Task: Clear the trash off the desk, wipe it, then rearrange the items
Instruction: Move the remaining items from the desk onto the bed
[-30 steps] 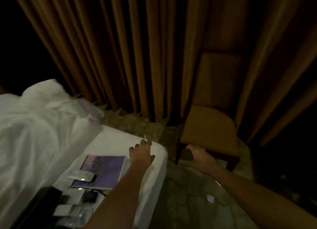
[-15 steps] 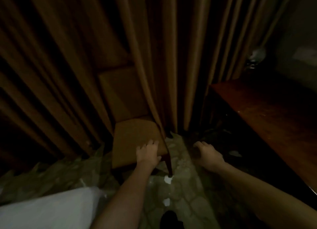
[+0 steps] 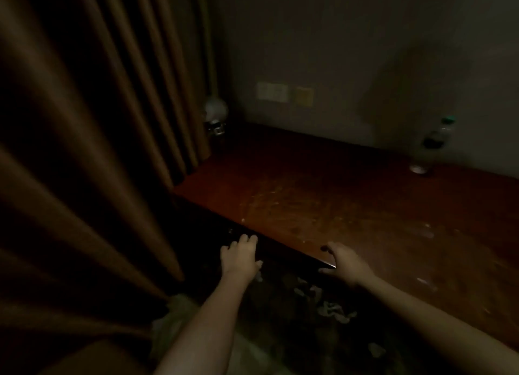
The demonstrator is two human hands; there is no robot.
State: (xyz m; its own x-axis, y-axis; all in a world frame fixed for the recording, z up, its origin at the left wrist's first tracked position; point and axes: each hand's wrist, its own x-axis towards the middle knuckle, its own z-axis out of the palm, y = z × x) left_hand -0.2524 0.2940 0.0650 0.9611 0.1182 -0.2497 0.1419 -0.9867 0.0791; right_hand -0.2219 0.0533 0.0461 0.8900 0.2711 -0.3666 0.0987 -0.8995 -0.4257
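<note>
Tabletop (image 3: 323, 194) dead ahead now, reddish wood, running from the curtain (image 3: 84, 149) along the wall, mostly bare with pale smudges and a few light flecks toward the right edge. Plastic bottle (image 3: 432, 147) standing at the far edge near the wall, small round lamp-ish thing (image 3: 215, 113) tucked in the far left corner, too dark to say what exactly. Left hand (image 3: 241, 256) open and empty, fingers spread, hovering just off the near edge; right hand (image 3: 346, 262) also loose and holding nothing, resting on or just over that near edge, hard to tell which. Looks like the very start, sizing up the trash step, nothing picked up yet. Next move probably reaching over for the bottle or the flecks, plus maybe the scraps (image 3: 331, 307) on the floor below. Half a second back: facing a chair by the curtain, tabletop only at the right side; swung round since.
</note>
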